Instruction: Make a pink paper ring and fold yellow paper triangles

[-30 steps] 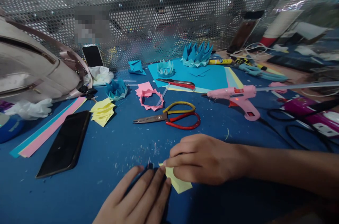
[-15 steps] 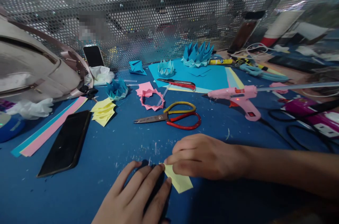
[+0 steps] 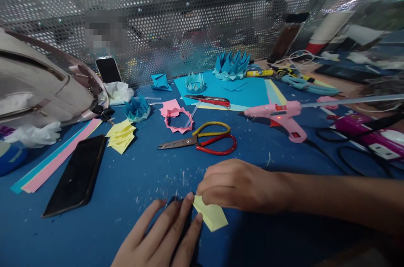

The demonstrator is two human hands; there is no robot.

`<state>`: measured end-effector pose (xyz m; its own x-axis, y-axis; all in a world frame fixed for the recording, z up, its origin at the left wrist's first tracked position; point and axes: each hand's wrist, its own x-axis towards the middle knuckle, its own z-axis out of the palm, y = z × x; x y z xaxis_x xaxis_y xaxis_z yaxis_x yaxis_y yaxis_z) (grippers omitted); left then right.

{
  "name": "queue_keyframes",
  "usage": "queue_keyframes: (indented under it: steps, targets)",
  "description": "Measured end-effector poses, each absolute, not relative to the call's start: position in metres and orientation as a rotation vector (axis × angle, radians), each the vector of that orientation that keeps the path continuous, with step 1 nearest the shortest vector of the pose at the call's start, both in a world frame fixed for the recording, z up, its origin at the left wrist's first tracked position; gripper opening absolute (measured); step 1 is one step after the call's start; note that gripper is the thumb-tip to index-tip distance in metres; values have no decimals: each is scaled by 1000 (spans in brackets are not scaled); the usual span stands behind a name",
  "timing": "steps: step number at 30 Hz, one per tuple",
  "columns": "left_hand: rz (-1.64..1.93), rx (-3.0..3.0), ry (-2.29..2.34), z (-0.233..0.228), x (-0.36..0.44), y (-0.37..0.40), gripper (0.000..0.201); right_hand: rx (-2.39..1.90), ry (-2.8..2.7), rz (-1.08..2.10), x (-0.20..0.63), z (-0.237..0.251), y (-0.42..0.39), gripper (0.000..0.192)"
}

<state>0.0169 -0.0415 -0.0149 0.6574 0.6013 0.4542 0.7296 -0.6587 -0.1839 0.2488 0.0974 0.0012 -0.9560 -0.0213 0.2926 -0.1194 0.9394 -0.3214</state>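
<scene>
A small piece of folded yellow paper (image 3: 216, 215) lies on the blue tabletop in front of me. My right hand (image 3: 240, 185) comes in from the right, its fingers curled and closed on the paper's upper edge. Along the left edge rest fingertips of my left hand (image 3: 160, 233), which is open with its fingers stretched and apart. Part of the paper is hidden under my right fingers. Beyond my hands lie scissors (image 3: 197, 141) with one yellow and one red handle. A pile of folded yellow papers (image 3: 121, 136) sits to the left.
A pink glue gun (image 3: 276, 111) with its cord lies on the right. A phone (image 3: 75, 174) and paper strips (image 3: 59, 155) are at left. Toward the back are a red utility knife (image 3: 210, 99), a pink paper ring (image 3: 173, 128) and a blue paper flower (image 3: 232, 65).
The whole view has shifted slightly. Both hands stay at the yellow paper, and a folded flap along its left side shows more clearly now.
</scene>
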Motion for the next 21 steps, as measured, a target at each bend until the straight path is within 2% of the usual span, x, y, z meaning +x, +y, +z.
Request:
queue_keyframes:
  steps: [3,8,14,21]
  targets:
    - [-517,-2537,-1061,-15,16,-42,38,103,-2804,499,249,1,98,22]
    - [-505,-2556,-1050,-15,15,-41,40,115,-2806,507,251,2,96,32]
    - [-495,-2547,-1040,-15,16,-38,40,61,-2854,499,251,1,95,24]
    - [-487,-2578,-1022,-11,15,-36,40,74,-2871,457,250,5,95,27]
